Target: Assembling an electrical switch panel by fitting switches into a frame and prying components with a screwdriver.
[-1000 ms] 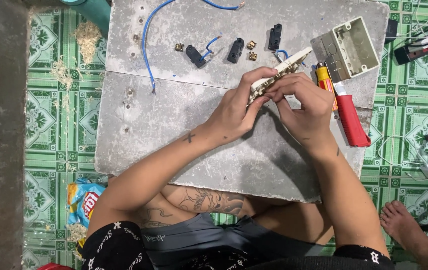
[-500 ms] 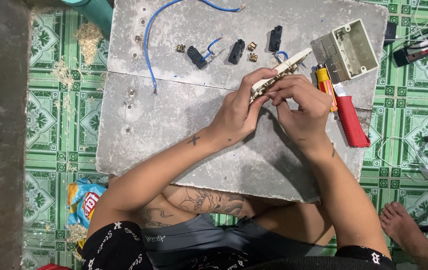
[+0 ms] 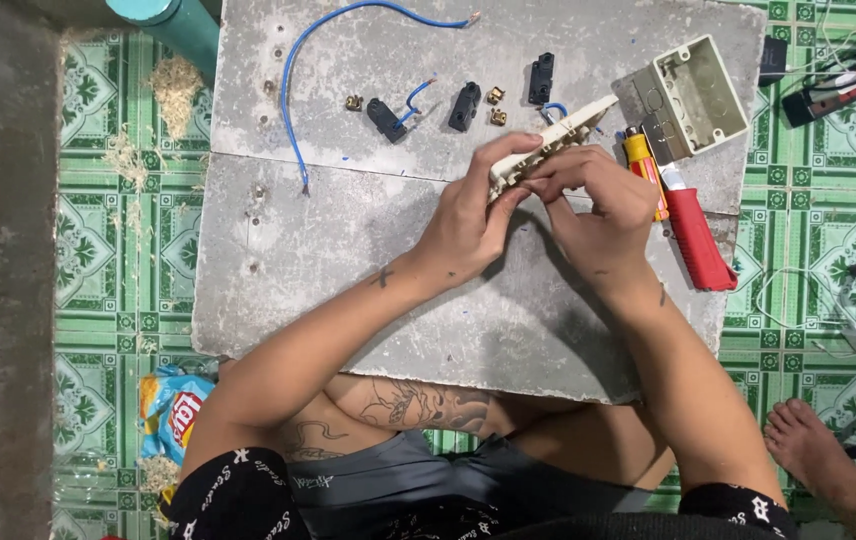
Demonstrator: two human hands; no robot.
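Cream switch plate [image 3: 548, 145] gripped by both hands, L [image 3: 470, 222] & R [image 3: 598, 212], over grey slab [image 3: 348, 250]

It was a home floor used as a workshop: green patterned tiles [image 3: 128, 260], a grey slab [image 3: 348, 260], scattered sawdust [image 3: 176, 85].

Plate [image 3: 556, 135]: lower end buried under fingers of left hand [image 3: 468, 220] and right hand [image 3: 598, 215]; grip point unseen. Screwdriver [image 3: 640, 165] partly covered by right hand at 3 o'clock. Teal pipe [image 3: 170, 22] cut by top edge at 11. Brass bits [image 3: 496, 106] too small to identify.
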